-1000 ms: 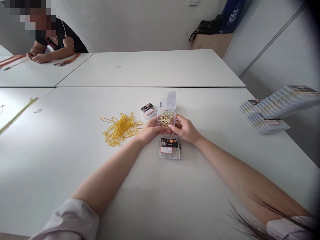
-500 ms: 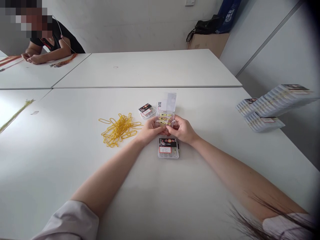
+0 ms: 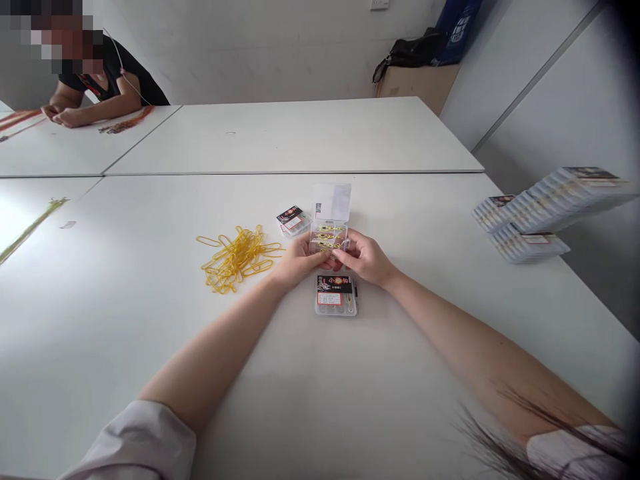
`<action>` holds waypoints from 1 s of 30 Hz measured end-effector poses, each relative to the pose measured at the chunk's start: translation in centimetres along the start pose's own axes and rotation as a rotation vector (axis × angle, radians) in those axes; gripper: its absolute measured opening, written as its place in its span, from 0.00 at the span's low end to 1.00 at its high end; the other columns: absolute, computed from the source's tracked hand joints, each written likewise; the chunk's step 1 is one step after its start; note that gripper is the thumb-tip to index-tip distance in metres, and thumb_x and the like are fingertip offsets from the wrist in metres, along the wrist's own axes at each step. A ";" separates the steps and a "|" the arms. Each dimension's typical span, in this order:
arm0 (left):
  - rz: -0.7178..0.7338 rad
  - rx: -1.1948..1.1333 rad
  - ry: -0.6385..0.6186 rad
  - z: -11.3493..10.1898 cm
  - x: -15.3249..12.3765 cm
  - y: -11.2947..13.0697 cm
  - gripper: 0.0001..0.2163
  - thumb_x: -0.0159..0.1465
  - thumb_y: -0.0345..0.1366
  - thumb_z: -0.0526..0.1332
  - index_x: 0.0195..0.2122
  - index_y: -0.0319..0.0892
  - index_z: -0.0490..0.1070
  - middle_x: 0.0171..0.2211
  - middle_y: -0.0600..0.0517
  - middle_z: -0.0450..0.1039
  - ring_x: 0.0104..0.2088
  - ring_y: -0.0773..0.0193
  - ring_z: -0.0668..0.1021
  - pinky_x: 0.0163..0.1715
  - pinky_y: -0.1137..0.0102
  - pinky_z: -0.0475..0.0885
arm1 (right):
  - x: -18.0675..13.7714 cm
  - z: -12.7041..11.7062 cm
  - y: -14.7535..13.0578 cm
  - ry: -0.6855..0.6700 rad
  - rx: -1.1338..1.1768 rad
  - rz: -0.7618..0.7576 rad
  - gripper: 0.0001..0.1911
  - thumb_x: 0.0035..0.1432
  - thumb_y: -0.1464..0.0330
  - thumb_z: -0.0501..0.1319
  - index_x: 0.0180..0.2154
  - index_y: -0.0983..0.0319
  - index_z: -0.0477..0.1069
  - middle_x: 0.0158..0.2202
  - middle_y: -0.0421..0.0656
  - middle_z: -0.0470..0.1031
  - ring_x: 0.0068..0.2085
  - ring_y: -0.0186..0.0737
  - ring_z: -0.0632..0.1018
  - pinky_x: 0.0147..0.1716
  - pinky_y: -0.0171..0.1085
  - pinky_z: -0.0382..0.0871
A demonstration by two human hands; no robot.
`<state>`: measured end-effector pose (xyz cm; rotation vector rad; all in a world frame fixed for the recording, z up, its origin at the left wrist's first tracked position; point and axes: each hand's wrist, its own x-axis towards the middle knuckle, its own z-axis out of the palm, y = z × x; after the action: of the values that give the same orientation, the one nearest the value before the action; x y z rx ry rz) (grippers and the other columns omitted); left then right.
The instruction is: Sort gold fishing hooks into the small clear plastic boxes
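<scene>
Between my two hands is a small clear plastic box [image 3: 329, 230] with its lid raised at the far side. Yellow looped pieces and dark bits lie in its compartments. My left hand [image 3: 296, 261] grips the box's left side, and my right hand [image 3: 367, 259] holds the right side, thumbs meeting at the near edge. Just below the hands lies a closed clear box [image 3: 336, 295] with a black and red label. Another labelled box [image 3: 294, 220] rests beyond my left hand. Left of that hand is a loose heap of yellow rubber-band-like loops [image 3: 239, 259].
Stacked labelled boxes [image 3: 543, 210] stand near the table's right edge. A yellow-green bundle of strands [image 3: 33, 230] lies far left. Across the table a person [image 3: 100, 100] leans beside orange strands [image 3: 127, 121]. A cardboard box [image 3: 417, 87] holds a black bag [image 3: 413, 52].
Almost nothing differs. Both hands keep the opened box in the same place; the whole view has shifted very slightly.
</scene>
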<state>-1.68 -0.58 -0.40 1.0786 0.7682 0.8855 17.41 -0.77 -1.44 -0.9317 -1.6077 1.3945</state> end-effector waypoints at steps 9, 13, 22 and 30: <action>0.008 0.009 -0.008 -0.2 -0.1 0.0 0.22 0.55 0.40 0.74 0.46 0.38 0.70 0.32 0.50 0.80 0.31 0.65 0.82 0.37 0.70 0.76 | 0.0 -0.3 -0.1 -0.018 0.005 0.020 0.18 0.63 0.61 0.59 0.52 0.61 0.70 0.34 0.41 0.79 0.31 0.38 0.80 0.34 0.39 0.76; 0.004 0.006 -0.011 -0.1 -0.1 0.0 0.22 0.55 0.40 0.74 0.46 0.38 0.70 0.33 0.50 0.80 0.33 0.64 0.82 0.37 0.70 0.76 | 0.0 -0.1 -0.2 -0.032 0.038 0.023 0.19 0.62 0.61 0.61 0.52 0.60 0.69 0.34 0.41 0.79 0.31 0.38 0.80 0.35 0.40 0.78; 0.014 0.007 -0.004 0.2 -0.1 0.2 0.21 0.54 0.40 0.75 0.44 0.38 0.70 0.32 0.50 0.80 0.32 0.65 0.82 0.37 0.70 0.77 | 0.1 0.0 -0.2 -0.016 0.032 0.033 0.17 0.59 0.62 0.63 0.48 0.60 0.68 0.32 0.40 0.79 0.32 0.39 0.81 0.36 0.41 0.79; 0.002 -0.005 -0.008 0.0 -0.1 0.1 0.22 0.54 0.40 0.74 0.45 0.38 0.70 0.33 0.49 0.81 0.33 0.64 0.83 0.38 0.70 0.77 | 0.1 0.0 -0.2 -0.016 0.020 0.033 0.16 0.60 0.62 0.62 0.49 0.60 0.68 0.33 0.40 0.79 0.31 0.38 0.80 0.36 0.41 0.78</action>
<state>-1.73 -0.70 -0.31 1.0778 0.7577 0.8842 17.37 -0.72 -1.22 -0.9408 -1.5940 1.4413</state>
